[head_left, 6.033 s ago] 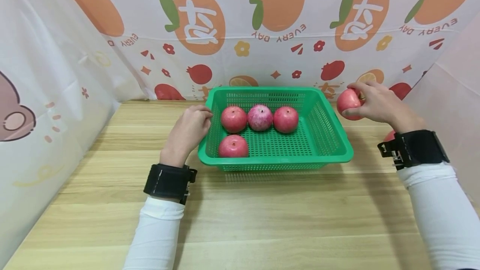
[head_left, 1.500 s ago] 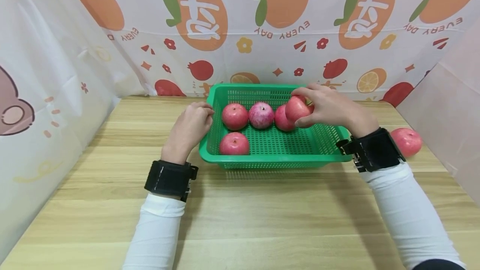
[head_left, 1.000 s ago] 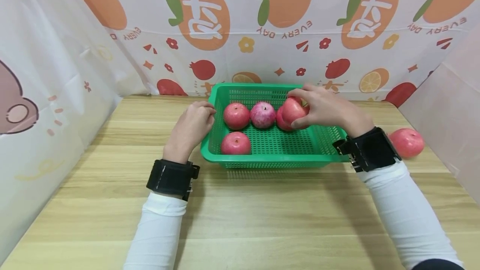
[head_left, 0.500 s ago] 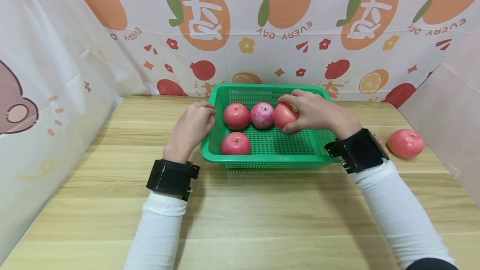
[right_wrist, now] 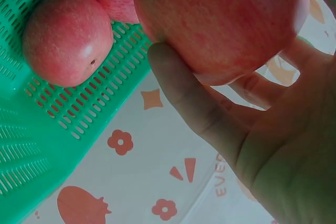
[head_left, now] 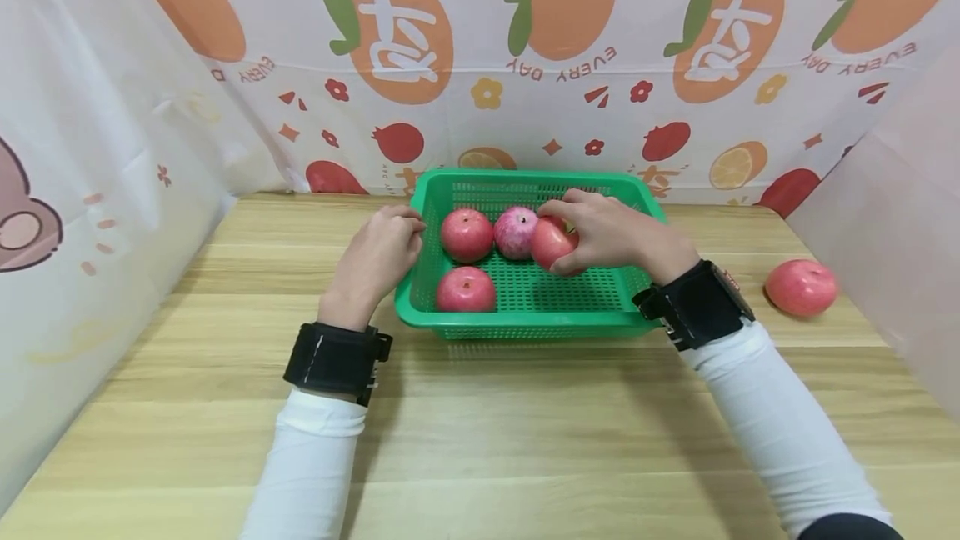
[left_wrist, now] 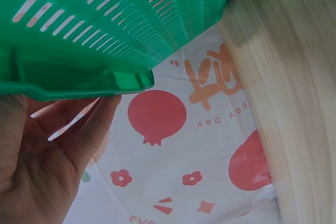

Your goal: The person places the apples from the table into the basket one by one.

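Observation:
My right hand grips a red apple over the right half of the green plastic basket. Its thumb and fingers curl round the fruit, also in the right wrist view, where the held apple fills the top. Inside the basket lie a back-left apple, a paler purplish-pink apple and a front-left apple. The apple right of the purplish one is hidden behind the held one. At the left rim my left hand holds the basket edge; in its wrist view the fingertips meet the rim.
One more red apple sits on the wooden table, right of the basket near the side cloth. A fruit-printed cloth hangs close behind the basket.
From the table at the right, my right hand has carried the apple over the basket, then left and lower in the last second. The left hand has stayed at the rim.

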{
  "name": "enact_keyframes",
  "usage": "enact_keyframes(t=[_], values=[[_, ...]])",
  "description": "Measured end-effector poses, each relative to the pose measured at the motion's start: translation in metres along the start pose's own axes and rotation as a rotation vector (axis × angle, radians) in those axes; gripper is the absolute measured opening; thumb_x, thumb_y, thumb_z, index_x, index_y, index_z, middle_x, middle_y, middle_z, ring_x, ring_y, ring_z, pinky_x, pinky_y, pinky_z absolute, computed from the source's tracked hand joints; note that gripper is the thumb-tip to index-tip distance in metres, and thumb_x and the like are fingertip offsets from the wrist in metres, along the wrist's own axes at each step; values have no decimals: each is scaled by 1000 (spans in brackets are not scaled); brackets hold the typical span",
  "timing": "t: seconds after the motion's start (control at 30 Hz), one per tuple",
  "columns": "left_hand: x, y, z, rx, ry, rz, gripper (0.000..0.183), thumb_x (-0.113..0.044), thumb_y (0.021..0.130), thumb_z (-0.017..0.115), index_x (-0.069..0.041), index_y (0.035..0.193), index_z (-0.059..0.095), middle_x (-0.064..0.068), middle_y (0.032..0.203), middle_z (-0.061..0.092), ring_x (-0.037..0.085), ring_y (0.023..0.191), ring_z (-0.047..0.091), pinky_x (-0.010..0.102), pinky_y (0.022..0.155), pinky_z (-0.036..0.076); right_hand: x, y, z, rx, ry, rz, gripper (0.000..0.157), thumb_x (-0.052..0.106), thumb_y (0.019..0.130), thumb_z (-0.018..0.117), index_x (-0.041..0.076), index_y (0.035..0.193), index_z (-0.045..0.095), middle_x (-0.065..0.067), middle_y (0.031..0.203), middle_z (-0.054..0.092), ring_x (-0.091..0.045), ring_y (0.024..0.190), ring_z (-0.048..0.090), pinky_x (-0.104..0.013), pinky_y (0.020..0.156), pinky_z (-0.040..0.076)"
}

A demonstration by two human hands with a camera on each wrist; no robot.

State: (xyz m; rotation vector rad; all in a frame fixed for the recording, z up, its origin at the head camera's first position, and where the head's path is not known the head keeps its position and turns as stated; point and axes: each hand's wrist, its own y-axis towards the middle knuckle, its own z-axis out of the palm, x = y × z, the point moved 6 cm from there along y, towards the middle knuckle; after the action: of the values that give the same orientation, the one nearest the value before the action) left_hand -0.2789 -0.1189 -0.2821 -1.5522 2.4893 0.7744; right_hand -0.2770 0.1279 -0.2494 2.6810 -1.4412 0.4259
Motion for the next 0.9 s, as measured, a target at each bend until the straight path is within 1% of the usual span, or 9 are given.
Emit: enact_keyframes(t=[0.2, 0.53, 0.67, 0.8, 0.9], values=[[1, -3, -1, -5, -1, 1, 21, 7, 93, 62, 16, 110, 70, 29, 119, 65, 42, 113, 61, 50, 96, 53, 5, 3, 3, 13, -9, -7, 78, 33, 78, 83, 9, 146, 53, -16, 129, 53, -35, 113, 51, -49, 87, 55], [1, -4, -2, -1, 1, -8, 22, 6, 94, 63, 16, 112, 70, 29, 120, 65, 41, 113, 62, 50, 95, 54, 11, 10, 6, 38, -23, -33, 77, 33, 78, 83, 10, 146, 54, -16, 128, 53, -35, 112, 51, -49, 86, 55], [0, -4, -3, -3, 5, 0, 22, 6, 94, 62, 16, 111, 70, 28, 119, 66, 41, 112, 62, 49, 95, 54, 12, 14, 9, 60, -39, -33, 77, 33, 78, 84, 11, 145, 54, -15, 127, 53, -35, 110, 52, -49, 87, 54], [0, -3, -2, -4, 8, 9, 22, 6, 94, 60, 16, 111, 70, 28, 118, 66, 41, 112, 62, 49, 96, 53, 13, 16, 10, 81, -50, -18, 80, 33, 77, 85, 12, 147, 52, -15, 129, 52, -35, 111, 52, -49, 88, 54], [0, -2, -2, -8, 15, 9, 21, 6, 94, 60, 16, 110, 70, 28, 118, 66, 41, 112, 62, 50, 96, 53, 16, 18, 11, 87, -62, -34, 81, 31, 77, 85, 11, 148, 52, -16, 131, 51, -35, 113, 52, -49, 88, 54]])
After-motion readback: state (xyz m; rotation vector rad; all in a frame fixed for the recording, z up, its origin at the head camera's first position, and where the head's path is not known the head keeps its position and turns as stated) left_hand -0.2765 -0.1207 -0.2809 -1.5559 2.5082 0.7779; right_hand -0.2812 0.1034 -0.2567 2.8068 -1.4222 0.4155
